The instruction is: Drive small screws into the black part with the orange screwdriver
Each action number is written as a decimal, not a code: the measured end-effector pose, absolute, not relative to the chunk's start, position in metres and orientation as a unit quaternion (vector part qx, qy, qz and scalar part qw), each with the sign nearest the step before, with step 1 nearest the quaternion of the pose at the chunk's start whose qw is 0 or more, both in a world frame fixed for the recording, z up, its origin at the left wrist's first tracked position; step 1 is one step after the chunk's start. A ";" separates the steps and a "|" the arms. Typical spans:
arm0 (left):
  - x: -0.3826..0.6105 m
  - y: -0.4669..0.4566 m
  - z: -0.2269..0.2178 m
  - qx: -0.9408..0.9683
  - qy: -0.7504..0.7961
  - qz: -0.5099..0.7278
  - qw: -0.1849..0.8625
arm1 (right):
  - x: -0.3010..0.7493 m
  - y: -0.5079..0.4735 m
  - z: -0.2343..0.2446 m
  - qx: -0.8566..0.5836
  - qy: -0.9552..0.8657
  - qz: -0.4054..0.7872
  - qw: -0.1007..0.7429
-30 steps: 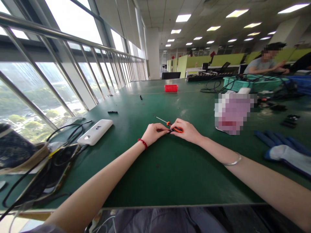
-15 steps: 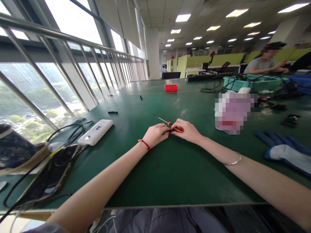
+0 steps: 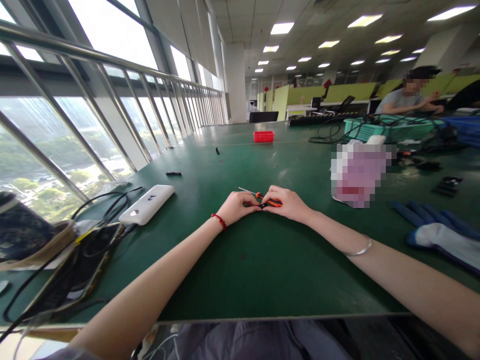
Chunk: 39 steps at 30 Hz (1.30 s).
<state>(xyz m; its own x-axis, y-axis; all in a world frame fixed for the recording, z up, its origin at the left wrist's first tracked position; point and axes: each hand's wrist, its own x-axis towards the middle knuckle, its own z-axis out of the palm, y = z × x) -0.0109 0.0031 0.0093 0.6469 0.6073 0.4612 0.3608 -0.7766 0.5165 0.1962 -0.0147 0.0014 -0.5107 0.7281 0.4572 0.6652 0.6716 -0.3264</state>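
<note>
Over the middle of the green table (image 3: 225, 280), both hands meet at the fingertips. My right hand (image 3: 288, 202) is closed around a screwdriver (image 3: 275, 203) with an orange and black handle; its thin silver shaft points left and slightly away from me. A small black part (image 3: 263, 205) sits between the fingertips of both hands, its kind too small to make out. My left hand (image 3: 238, 206) pinches at this part, with a bit of dark red and black showing by its fingers. The fingers partly hide both things.
A white power bank (image 3: 147, 204) lies left, near cables and a phone-like dark device (image 3: 88, 265). Small black pieces (image 3: 173, 173) and a red tray (image 3: 264, 136) are farther off. Blue-and-white gloves (image 3: 446, 235), a green basket (image 3: 390, 129) and a seated person (image 3: 405, 100) are to the right.
My left hand has shifted slightly left and its wrist has turned a little. The screwdriver's shaft has swung slightly left and lower, and more of the small black part shows.
</note>
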 end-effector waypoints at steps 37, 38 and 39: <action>-0.006 -0.005 0.007 0.880 0.338 0.321 0.093 | 0.191 -0.019 0.004 -0.450 -0.842 0.046 0.294; -0.006 -0.005 0.008 0.879 0.343 0.319 0.090 | 0.191 -0.020 0.005 -0.454 -0.835 0.043 0.307; -0.006 -0.005 0.008 0.879 0.348 0.314 0.084 | 0.191 -0.020 0.007 -0.458 -0.826 0.041 0.325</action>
